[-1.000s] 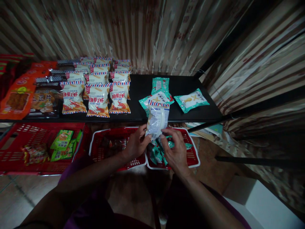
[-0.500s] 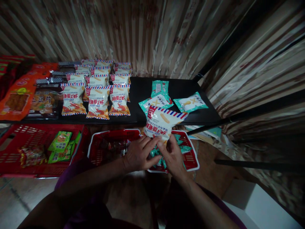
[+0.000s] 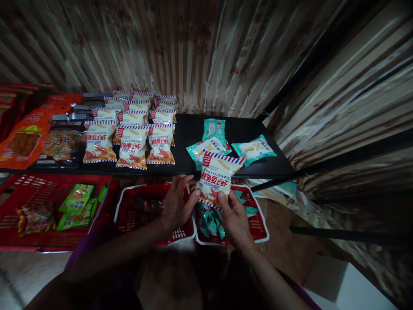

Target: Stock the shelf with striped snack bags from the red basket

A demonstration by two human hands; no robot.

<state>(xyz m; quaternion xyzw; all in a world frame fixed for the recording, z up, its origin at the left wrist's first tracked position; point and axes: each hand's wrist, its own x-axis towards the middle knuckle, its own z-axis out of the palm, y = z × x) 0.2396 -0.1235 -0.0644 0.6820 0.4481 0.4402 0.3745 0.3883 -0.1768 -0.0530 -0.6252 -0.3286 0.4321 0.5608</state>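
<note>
My right hand [image 3: 236, 217] grips a white and orange snack bag [image 3: 217, 178] by its lower right part, thumb on the front. The bag has a red and blue striped edge and is held up over the front of the black shelf. At the bag's lower left corner, my left hand [image 3: 179, 203] is open, with the thumb tip at or close to the corner and the fingers spread away from it. Behind the held bag lie teal snack bags [image 3: 214, 144], one of them partly covered. Another teal bag [image 3: 254, 148] lies to the right.
On the shelf [image 3: 180, 159], rows of matching white and orange bags [image 3: 133, 146] stand beside dark packs [image 3: 61, 140] and orange packs [image 3: 27, 137]. Below are red baskets [image 3: 263, 224], one holding teal bags, another [image 3: 9, 232] green packets. A slanted black post [image 3: 300, 77] borders the right.
My left hand has moved left off the bag's front and its fingers have spread. The right hand keeps the bag, now more upright. The whole view has shifted slightly.
</note>
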